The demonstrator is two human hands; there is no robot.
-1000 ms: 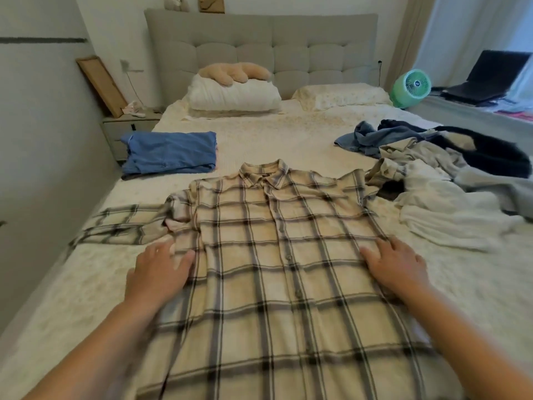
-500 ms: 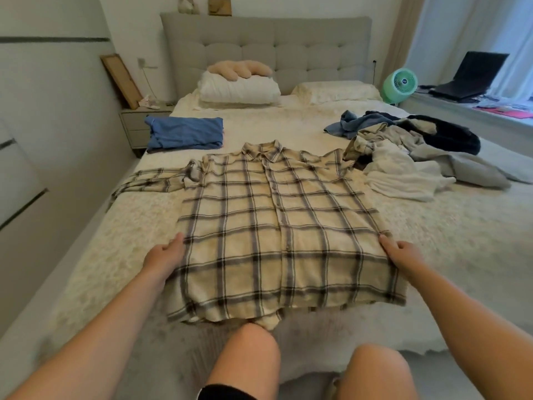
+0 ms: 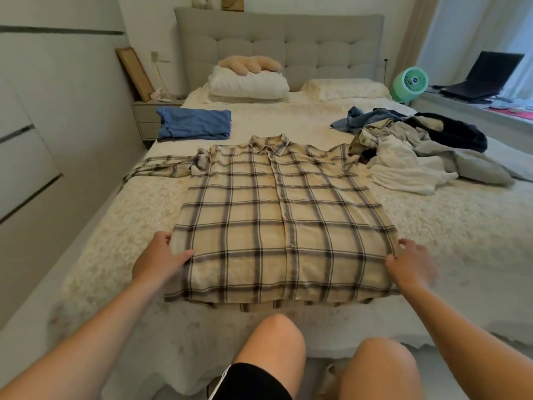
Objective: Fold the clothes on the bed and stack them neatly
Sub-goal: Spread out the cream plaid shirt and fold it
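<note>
Hands slid down from mid-shirt to side seams near hem: your left hand (image 3: 160,259) pinches plaid shirt (image 3: 277,220) edge, right hand (image 3: 409,262) blurred, grip unclear. Shirt lies flat between them, smoothed; sleeve fold next, likely.

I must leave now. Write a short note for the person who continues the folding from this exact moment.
Left hand grips the plaid shirt at its left edge; right hand touches the right edge, blurred, so its grip is unclear.
The shirt lies flat, buttons up, one sleeve spread out to the left.
Done: a folded blue garment near the nightstand.
Left: fold this shirt, then the unfolded pile on the right, and stack everything.
</note>
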